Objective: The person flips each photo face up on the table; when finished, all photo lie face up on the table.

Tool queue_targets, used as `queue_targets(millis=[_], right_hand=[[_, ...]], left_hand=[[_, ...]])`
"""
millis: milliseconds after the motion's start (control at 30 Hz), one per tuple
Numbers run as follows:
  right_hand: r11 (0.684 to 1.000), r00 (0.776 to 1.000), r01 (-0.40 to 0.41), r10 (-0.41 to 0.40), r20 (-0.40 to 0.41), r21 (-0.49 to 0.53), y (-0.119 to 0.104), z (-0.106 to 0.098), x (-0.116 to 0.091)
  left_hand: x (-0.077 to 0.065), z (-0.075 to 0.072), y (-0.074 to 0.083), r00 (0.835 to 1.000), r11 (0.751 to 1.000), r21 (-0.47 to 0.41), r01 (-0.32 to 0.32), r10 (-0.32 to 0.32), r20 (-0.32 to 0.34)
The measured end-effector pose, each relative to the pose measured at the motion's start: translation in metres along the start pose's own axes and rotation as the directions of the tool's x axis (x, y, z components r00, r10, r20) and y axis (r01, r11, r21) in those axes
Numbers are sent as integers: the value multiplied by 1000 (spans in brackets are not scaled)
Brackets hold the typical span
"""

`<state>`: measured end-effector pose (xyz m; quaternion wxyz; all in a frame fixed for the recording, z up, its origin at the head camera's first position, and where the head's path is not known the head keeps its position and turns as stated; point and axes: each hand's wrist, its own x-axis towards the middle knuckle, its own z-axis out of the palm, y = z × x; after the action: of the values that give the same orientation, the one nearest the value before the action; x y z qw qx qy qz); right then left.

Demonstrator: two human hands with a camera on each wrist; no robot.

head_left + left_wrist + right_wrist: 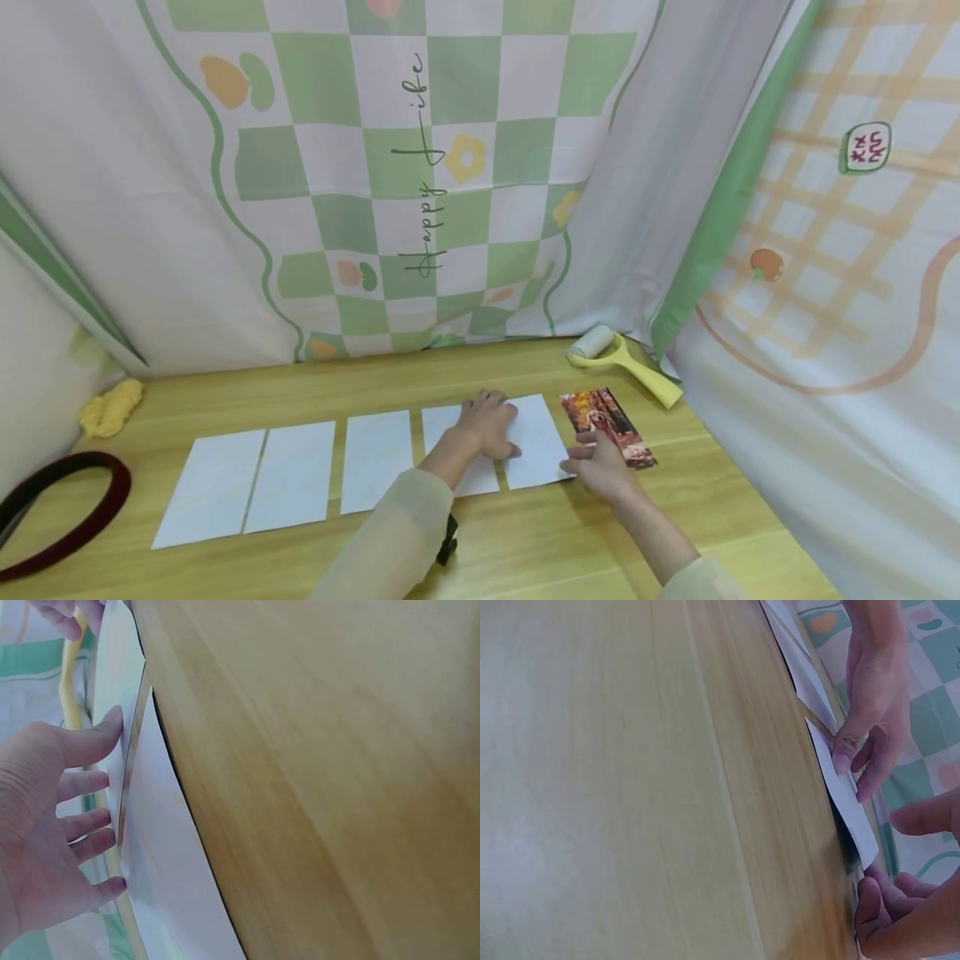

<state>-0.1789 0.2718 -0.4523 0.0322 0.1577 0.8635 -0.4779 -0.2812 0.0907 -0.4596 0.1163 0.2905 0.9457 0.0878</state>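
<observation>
Several white cards, blank side up, lie in a row on the wooden table. My left hand [487,425] spans the two rightmost ones, fingers spread and thumb resting on the rightmost white card [534,442]. At that card's near right corner is my right hand [603,471], thumb and a fingertip pinching the edge; another finger stretches out above. The corner is raised, with a shadow under it in the right wrist view, where the same card [844,791] tilts. Partly behind the right hand lies a photo card [603,417] showing a dog among autumn leaves.
A yellow-handled lint roller [626,362] lies at the back right. Far left are a dark red hoop [112,500] and a yellow fabric bundle [112,408]. Green-checked curtains [375,167] hang behind the table [540,550]. A black object [447,540] shows beside the left sleeve.
</observation>
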Motion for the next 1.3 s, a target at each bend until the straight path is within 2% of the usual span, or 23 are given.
queue_targets(millis=[300,500,667,867,1133,1300], right_hand=[[994,997,65,-62,-37,88,3,8,-1],[988,998,30,-21,-60,150,8,10,0],[979,999,-19,28,-42,201,10,9,0],[961,999,1,14,-52,277,10,11,0],[975,989,77,-48,-137,209,7,9,-1],[981,982,110,-82,-169,162,2,6,-4]], left_hand=[[0,0,0,1000,1000,15,-4,4,-6],[0,2,-1,1000,1000,-13,-8,8,-13],[-1,3,-1,1000,1000,-29,-4,3,-16],[-1,3,0,1000,999,-37,-1,0,-21],[1,2,3,999,996,-87,-3,0,-40],[4,2,6,998,981,-195,2,-16,-69]])
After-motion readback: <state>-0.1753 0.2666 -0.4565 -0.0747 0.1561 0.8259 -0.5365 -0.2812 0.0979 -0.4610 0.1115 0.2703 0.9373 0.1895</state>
